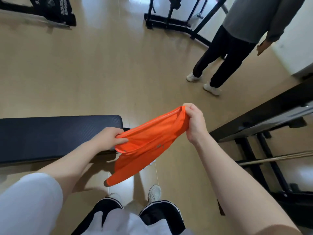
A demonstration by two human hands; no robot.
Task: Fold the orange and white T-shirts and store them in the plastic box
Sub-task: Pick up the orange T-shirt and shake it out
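We are holding the orange shirt (149,141) up in the air between both hands, over the floor (101,73) and just off the near end of the bench (50,133). Our left hand (108,138) is pinching one edge of the fabric, thumb and fingers curled around a bunched fold, with that hand hovering in front of the bench's dark padded top. Our right hand (194,122) is gripping the opposite edge higher up, fingers closed tightly over the hem so the cloth is stretching in a slanted band between the two grips. The rest of the shirt is hanging loose below the left hand, its lowest corner dangling above our shoes (154,192). A small pale mark is showing on the orange fabric near the middle.

We are seeing neither the white shirt nor the plastic box in this view.

Another person (237,39) is standing well apart at the upper right, in a grey top, dark trousers and white shoes. Black metal frames (177,19) are standing behind them, and a dark rack (262,133) is running along our right side.
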